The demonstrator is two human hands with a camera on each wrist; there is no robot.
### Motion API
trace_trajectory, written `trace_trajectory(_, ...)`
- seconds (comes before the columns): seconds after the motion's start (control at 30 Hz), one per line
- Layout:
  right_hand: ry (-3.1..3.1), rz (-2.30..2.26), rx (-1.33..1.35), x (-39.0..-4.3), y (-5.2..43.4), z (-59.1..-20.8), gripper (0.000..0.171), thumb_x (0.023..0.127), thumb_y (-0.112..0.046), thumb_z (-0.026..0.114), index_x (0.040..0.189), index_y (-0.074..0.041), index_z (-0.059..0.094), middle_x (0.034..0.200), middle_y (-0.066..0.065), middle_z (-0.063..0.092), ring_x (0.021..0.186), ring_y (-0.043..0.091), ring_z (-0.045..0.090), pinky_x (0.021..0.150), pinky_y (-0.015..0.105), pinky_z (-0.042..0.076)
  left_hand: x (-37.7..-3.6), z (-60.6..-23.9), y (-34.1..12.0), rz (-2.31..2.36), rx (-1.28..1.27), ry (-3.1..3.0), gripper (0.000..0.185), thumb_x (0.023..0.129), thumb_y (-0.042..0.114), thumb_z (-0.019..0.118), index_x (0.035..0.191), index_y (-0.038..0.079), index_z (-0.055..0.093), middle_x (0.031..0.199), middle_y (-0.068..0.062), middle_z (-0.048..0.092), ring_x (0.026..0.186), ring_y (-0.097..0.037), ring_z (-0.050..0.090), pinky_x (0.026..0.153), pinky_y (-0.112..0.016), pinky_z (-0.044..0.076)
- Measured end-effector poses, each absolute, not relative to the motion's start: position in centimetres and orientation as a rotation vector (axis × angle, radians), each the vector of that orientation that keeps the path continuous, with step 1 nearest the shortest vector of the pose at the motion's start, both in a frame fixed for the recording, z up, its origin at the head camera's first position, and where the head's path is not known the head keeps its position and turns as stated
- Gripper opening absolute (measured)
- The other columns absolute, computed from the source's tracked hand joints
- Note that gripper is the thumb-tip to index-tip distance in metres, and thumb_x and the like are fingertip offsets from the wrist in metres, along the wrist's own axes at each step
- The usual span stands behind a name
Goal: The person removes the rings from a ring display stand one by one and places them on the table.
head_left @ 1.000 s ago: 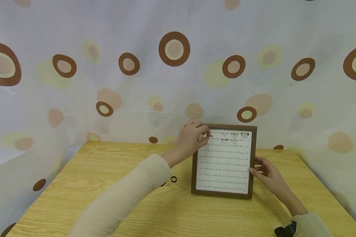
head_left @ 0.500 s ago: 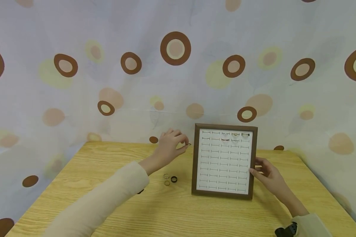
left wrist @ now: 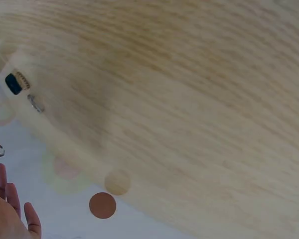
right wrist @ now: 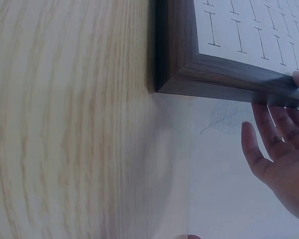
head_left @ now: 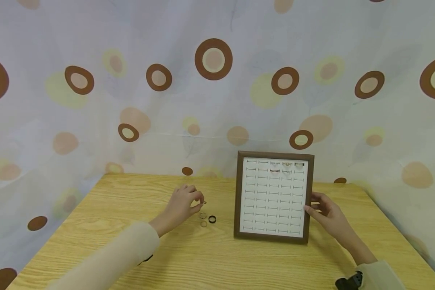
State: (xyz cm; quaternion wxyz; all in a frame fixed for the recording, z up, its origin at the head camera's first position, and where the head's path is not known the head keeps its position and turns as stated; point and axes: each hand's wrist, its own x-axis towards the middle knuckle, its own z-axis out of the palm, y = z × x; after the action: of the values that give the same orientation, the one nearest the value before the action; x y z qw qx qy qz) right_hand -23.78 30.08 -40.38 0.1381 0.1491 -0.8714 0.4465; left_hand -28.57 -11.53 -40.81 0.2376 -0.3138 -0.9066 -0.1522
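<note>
Three rings (head_left: 212, 222) lie at lower centre beside the left hand (head_left: 183, 205), its fingertips pinching what seems another ring (head_left: 204, 202). Lower right, the right hand (head_left: 328, 215) grips the board (head_left: 273, 202) by its edge.

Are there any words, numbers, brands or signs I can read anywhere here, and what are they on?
None: no word, number, label or brand can be read in any view.
White framed board: dark marks shaped a bit like "I", but they look like slits, not letters.
Black ring: too small to read any marking.
Black wrist strap: nothing readable.
</note>
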Motion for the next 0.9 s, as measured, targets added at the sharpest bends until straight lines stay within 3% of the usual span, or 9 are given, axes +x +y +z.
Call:
trace_trajectory(0.17,-2.535,1.282,0.429,-23.9,30.2,-40.4,0.044,0.090,-0.012,0.056,0.127,0.005,0.041,0.115,0.017,0.052,0.091,-0.009,0.051,0.072,0.014,0.048,-28.2,-42.2,-12.2,-0.393,-0.829,-2.510,0.014,0.076,0.018,0.074,0.076,0.024,0.061,0.077,0.005,0.054,0.072,-0.012,0.042,0.064,-0.029,0.031)
trace_trajectory(0.5,-2.525,1.288,0.428,-23.9,30.2,-40.5,0.042,0.090,-0.013,0.057,0.126,0.005,0.043,0.110,0.007,0.053,0.092,-0.009,0.051,0.073,0.014,0.047,-27.3,-43.8,-12.7,-0.394,-0.793,-2.633,0.008,0.077,0.019,0.073,0.077,0.022,0.065,0.079,0.006,0.056,0.071,-0.012,0.040,0.063,-0.028,0.028)
trace_trajectory(0.77,-2.535,1.292,0.403,-23.8,30.1,-40.4,0.043,0.090,-0.013,0.056,0.125,0.006,0.042,0.111,0.010,0.052,0.090,-0.011,0.050,0.073,0.014,0.047,-27.1,-44.1,-12.8,-0.384,-0.781,-2.655,0.008,0.075,0.019,0.074,0.076,0.022,0.066,0.079,0.005,0.057,0.069,-0.011,0.037,0.062,-0.027,0.027)
trace_trajectory(0.9,-2.533,1.292,0.401,-23.8,30.1,-40.4,0.043,0.090,-0.013,0.056,0.126,0.006,0.042,0.110,0.004,0.052,0.090,-0.011,0.050,0.073,0.014,0.048,-27.2,-44.0,-12.8,-0.384,-0.776,-2.671,0.007,0.075,0.020,0.074,0.076,0.022,0.067,0.079,0.006,0.058,0.069,-0.010,0.037,0.062,-0.026,0.027)
